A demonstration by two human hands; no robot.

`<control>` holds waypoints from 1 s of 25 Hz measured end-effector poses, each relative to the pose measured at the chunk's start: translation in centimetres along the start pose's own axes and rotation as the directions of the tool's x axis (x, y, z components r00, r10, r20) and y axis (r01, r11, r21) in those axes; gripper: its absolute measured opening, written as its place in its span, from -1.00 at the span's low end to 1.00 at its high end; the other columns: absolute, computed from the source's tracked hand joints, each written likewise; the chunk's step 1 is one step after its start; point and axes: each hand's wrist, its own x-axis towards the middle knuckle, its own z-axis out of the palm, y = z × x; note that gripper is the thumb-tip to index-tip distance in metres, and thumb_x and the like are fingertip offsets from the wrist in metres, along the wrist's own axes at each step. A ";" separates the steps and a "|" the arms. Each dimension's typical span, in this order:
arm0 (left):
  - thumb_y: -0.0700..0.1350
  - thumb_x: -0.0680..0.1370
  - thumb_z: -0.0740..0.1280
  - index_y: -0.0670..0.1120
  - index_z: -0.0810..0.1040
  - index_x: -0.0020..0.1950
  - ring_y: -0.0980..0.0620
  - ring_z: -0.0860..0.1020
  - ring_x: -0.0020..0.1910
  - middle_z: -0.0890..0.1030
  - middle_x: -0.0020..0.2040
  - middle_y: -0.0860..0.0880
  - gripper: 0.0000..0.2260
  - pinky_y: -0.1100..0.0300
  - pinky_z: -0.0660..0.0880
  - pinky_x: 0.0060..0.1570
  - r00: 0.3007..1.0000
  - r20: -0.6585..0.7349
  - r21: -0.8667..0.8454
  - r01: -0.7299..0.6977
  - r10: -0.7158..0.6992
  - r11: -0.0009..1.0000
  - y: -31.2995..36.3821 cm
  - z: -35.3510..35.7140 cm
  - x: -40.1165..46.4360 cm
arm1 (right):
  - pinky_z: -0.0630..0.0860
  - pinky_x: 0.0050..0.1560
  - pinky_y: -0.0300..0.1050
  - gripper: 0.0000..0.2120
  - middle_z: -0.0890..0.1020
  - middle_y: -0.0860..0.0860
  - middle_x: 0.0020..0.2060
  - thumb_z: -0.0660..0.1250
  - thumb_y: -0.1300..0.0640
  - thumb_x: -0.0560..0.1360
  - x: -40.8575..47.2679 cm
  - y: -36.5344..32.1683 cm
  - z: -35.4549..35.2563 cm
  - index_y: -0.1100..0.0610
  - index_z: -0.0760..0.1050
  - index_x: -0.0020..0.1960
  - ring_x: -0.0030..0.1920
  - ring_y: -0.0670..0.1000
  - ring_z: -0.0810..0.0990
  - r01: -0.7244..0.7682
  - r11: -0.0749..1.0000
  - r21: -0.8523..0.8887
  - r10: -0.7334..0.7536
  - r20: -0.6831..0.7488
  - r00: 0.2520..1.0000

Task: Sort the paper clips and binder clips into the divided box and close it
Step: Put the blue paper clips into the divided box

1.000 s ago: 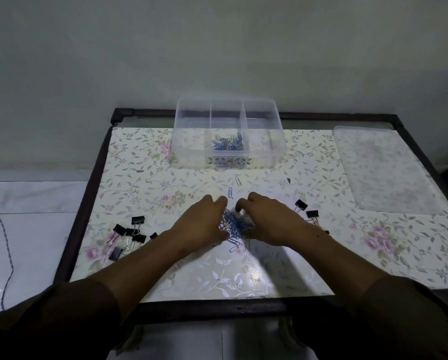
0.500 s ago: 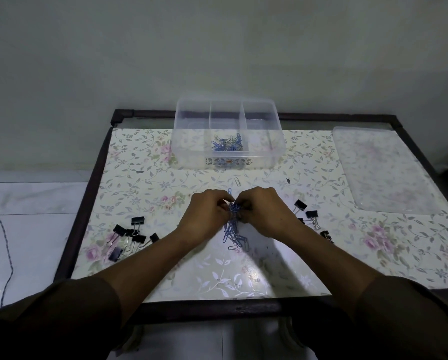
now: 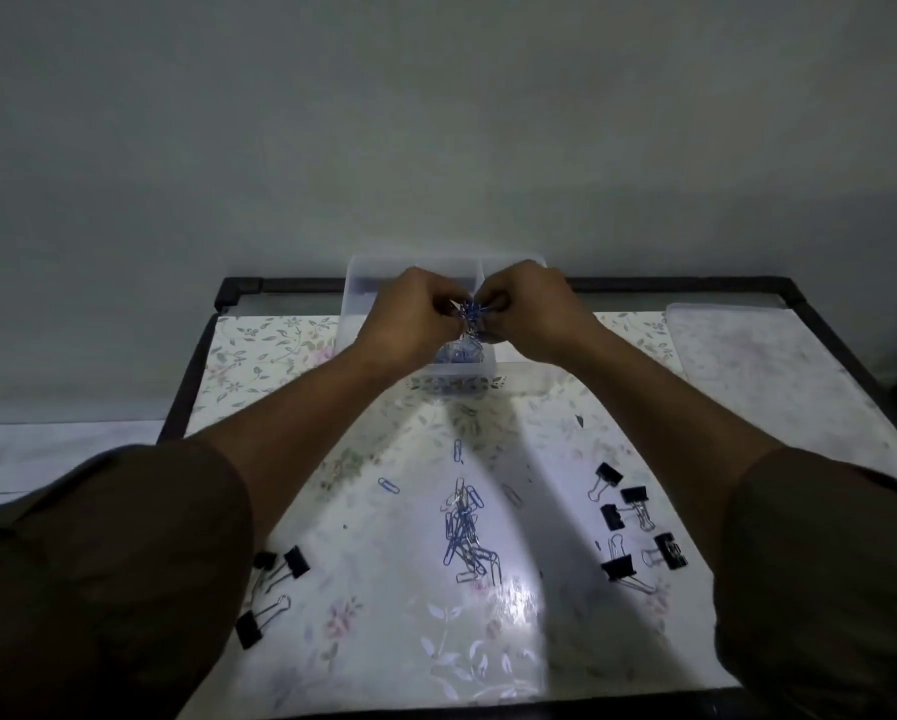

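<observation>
Both hands are reaching out over the clear divided box (image 3: 355, 304) at the far edge of the table (image 3: 259, 356), and between them they are pinching a small bunch of blue paper clips (image 3: 470, 311). The left hand (image 3: 410, 319) is curling its fingers round one side of the bunch and the right hand (image 3: 532, 314) is doing the same on the other — the fingertips themselves are tucked under the knuckles, so exactly how many clips each is gripping is hard to make out. The hands and forearms are covering most of the box; only its left wall, part of the back rim and a piece of the middle compartment are showing, and in that compartment more blue clips (image 3: 459, 353) are lying below the held bunch. Nearer the person, a loose pile of paper clips (image 3: 464, 532) is lying on the flowered table cover, with a few single ones scattered around it. Black binder clips are sitting in two groups, one at the right (image 3: 636, 532) and one at the left (image 3: 275, 589), the left group partly cut off by the dark sleeve (image 3: 109, 563). The clear lid (image 3: 763, 366) is lying flat at the far right, well apart from the box — its right edge is fading into shadow.
</observation>
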 end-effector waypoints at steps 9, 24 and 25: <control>-0.18 0.51 0.43 -0.11 0.62 0.28 0.01 0.66 0.09 0.65 0.23 -0.11 -0.67 0.26 0.46 0.12 0.999 -0.004 0.224 0.039 -0.040 0.974 -1.5 -0.6 -1.5 | 0.54 0.10 -0.14 -0.77 0.73 0.08 0.07 0.37 0.22 0.55 -2.3 1.1 1.5 0.16 0.66 0.19 0.07 0.06 0.68 0.035 0.989 -0.141 -0.049 -0.095 0.994; 0.10 0.49 0.41 -0.06 0.46 0.35 -0.01 0.50 0.08 0.45 0.17 -0.07 -0.52 0.16 0.46 0.07 0.889 0.438 0.341 -0.030 -0.131 0.940 -5.2 4.5 -13.9 | 0.51 0.18 0.07 -0.52 0.44 0.10 0.42 0.17 0.33 0.54 -8.5 5.1 8.0 0.16 0.42 0.45 0.31 0.19 0.45 0.254 0.847 -0.467 -0.077 0.365 0.928; 0.08 0.48 0.43 -0.05 0.48 0.31 0.01 0.52 0.04 0.47 0.16 -0.06 -0.55 0.18 0.46 0.03 0.893 0.436 0.313 -0.030 -0.115 0.949 -5.2 4.4 -13.7 | 0.52 0.15 0.08 -0.59 0.51 0.11 0.33 0.18 0.32 0.55 -8.6 5.1 7.8 0.15 0.51 0.36 0.25 0.19 0.51 0.254 0.865 -0.434 -0.082 0.376 0.923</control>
